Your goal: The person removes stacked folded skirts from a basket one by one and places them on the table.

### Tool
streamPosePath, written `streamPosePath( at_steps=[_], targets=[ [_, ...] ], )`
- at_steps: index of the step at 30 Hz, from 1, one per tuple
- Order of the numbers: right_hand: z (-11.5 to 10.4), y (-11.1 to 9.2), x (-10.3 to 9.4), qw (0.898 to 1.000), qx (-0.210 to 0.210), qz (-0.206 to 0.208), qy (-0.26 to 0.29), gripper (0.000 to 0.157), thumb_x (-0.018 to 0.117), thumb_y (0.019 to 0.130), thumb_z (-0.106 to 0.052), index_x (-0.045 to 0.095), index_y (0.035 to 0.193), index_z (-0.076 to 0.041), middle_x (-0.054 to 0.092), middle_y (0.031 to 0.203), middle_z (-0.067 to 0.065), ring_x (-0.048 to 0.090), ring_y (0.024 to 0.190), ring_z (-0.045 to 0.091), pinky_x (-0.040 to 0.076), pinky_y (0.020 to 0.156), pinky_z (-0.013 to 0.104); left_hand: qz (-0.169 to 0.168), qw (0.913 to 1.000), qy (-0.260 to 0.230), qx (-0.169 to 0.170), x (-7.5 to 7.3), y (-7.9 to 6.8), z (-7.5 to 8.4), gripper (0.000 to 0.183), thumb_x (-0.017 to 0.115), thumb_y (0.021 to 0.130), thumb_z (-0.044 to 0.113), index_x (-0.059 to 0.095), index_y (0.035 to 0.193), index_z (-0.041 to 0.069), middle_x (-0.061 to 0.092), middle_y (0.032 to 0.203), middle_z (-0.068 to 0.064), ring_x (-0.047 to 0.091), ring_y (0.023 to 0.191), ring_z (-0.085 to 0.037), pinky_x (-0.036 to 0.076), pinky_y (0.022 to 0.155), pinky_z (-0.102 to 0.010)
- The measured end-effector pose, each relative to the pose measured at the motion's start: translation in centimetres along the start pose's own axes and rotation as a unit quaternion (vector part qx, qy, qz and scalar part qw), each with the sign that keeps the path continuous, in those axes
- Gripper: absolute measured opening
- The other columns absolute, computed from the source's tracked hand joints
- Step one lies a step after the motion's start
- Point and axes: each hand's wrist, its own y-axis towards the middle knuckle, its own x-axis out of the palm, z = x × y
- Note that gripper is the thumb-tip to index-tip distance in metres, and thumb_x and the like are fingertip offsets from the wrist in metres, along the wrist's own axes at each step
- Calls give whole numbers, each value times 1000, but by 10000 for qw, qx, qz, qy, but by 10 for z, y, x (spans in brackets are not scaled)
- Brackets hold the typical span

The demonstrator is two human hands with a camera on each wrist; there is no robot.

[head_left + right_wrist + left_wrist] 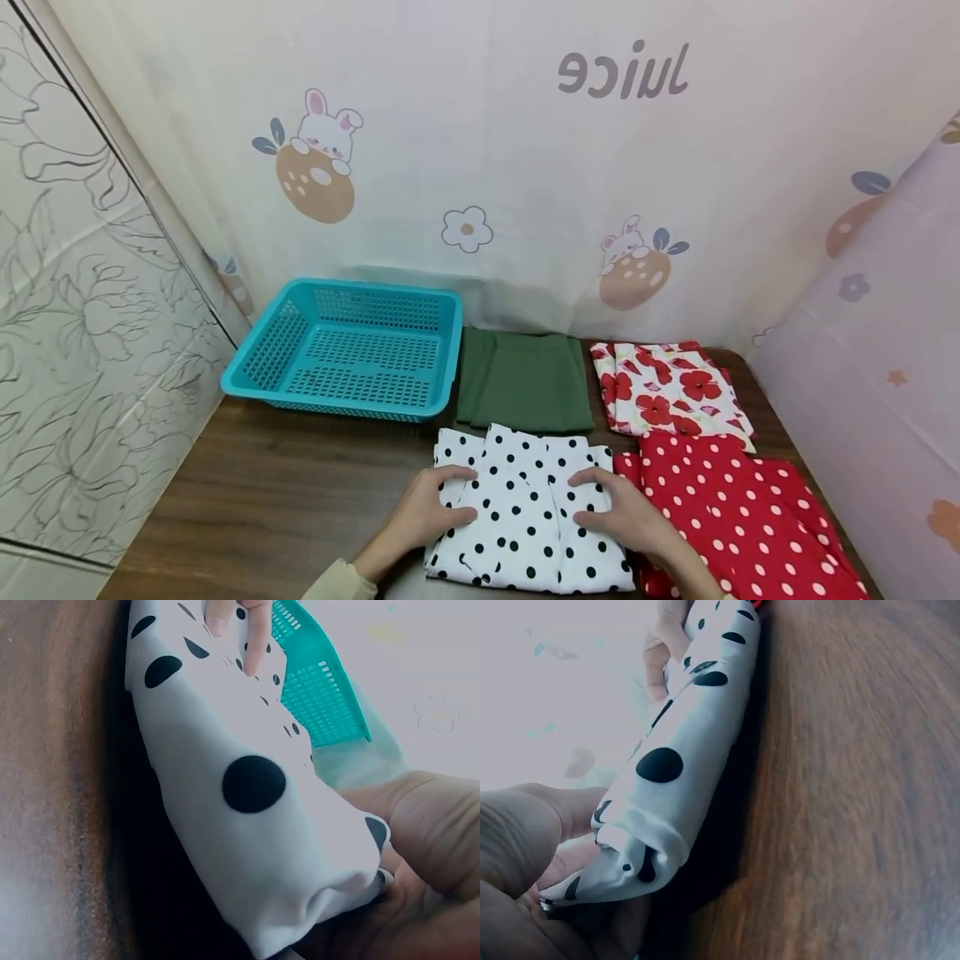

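Observation:
A folded white cloth with black polka dots lies at the front of the table. My left hand holds its left side, and my right hand holds its right side. In the left wrist view the cloth's rolled end sits between my thumb and the fingers beneath it. The right wrist view likewise has the other end of the cloth pinched between thumb and fingers, some of which are hidden under the fabric.
A teal plastic basket with nothing in it stands at the back left. Beside it lies a folded green cloth. To the right are a red-flowered cloth and a red cloth with white dots. Patterned curtains border the wooden table.

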Motion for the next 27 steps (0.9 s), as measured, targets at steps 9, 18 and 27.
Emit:
streamPosePath(
  at_steps=[9, 18, 27],
  targets=[
    [-8, 16, -9, 9995, -272, 141, -126, 38, 87, 80, -11, 71, 114, -15, 65, 126, 11, 57, 111, 25, 54, 79, 38, 207, 9993, 306, -1, 8, 14, 4, 45, 88, 79, 12, 74, 121, 10, 72, 127, -12, 63, 127, -36, 51, 103, -57],
    [-14, 23, -16, 9998, 61, 55, -190, 37, 85, 81, -9, 68, 113, -14, 62, 124, 16, 56, 93, 23, 49, 69, 35, 210, 9988, 423, -88, 9, 28, 8, 43, 86, 81, 11, 74, 122, 10, 70, 129, -14, 59, 129, -39, 49, 104, -59],
    [-19, 20, -15, 9993, -36, -30, -371, 42, 85, 82, -9, 64, 119, -10, 63, 120, 13, 57, 90, 20, 51, 73, 35, 366, 9981, 475, 145, 3, 30, 0, 43, 87, 79, 14, 75, 120, 9, 61, 135, -26, 59, 125, -41, 52, 99, -57]
  ],
)
